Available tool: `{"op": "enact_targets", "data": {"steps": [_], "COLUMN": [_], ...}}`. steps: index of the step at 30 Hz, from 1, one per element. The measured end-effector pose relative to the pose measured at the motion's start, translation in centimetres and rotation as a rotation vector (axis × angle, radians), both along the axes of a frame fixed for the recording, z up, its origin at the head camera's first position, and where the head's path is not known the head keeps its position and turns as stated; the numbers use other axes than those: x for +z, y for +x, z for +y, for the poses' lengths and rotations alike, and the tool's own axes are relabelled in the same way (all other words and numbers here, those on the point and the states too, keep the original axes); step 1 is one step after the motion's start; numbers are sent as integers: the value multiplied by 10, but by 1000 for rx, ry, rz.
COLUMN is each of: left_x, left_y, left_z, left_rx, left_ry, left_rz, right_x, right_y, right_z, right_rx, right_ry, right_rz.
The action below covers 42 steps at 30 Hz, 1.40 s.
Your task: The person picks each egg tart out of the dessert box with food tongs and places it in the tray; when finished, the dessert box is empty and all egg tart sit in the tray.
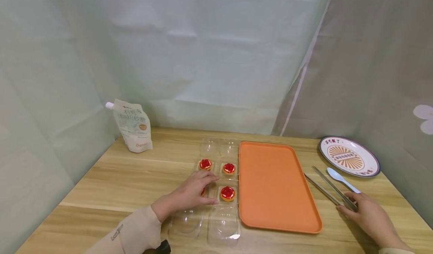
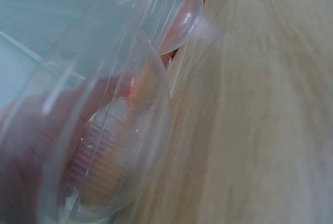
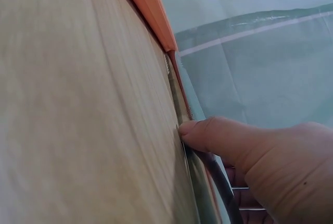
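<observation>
My left hand [image 1: 191, 192] reaches over a clear plastic box with small round tarts topped in red. Its thumb and fingers are spread around a partly covered tart [image 1: 203, 192]. Other tarts sit in the box at back left [image 1: 205, 164], back right [image 1: 229, 168] and front right [image 1: 227, 193]. The left wrist view shows those fingers blurred behind the clear plastic [image 2: 151, 78]; whether they touch it I cannot tell. At the right, my right hand [image 1: 368, 216] pinches metal tongs [image 1: 329, 186] near their joined end, thumb on one arm [image 3: 218, 140]. The tongs lie low over the table.
An orange tray [image 1: 274, 186] stands between the box and the tongs. Beyond the tongs are a light blue spoon [image 1: 341, 178] and a patterned plate [image 1: 348, 156]. A white spouted pouch [image 1: 133, 126] stands at the back left, near the curtain [image 1: 203, 58].
</observation>
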<state>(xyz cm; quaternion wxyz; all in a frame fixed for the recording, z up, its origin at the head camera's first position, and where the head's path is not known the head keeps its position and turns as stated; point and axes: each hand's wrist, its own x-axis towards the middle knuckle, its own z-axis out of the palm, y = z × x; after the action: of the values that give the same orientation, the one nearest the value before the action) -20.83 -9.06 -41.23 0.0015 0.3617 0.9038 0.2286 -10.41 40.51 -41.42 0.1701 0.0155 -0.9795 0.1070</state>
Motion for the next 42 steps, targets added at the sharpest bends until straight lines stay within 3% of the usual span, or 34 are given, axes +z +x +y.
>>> {"op": "enact_targets", "data": {"steps": [13, 22, 32, 37, 42], "left_x": [2, 5, 6, 3, 0], "left_y": [2, 0, 2, 3, 3], "left_z": [-1, -1, -3, -3, -2], "left_rx": [14, 2, 12, -6, -14], "left_ry": [-3, -9, 1, -11, -11], "left_rz": [-2, 22, 2, -1, 18], "right_x": [-3, 0, 11, 18, 30], "right_y": [-2, -2, -2, 4, 6], "right_z": [1, 1, 0, 6, 7], "right_rx": [35, 10, 3, -30, -13], "right_ry": [42, 53, 52, 28, 36], "right_rz": [78, 55, 52, 7, 32]}}
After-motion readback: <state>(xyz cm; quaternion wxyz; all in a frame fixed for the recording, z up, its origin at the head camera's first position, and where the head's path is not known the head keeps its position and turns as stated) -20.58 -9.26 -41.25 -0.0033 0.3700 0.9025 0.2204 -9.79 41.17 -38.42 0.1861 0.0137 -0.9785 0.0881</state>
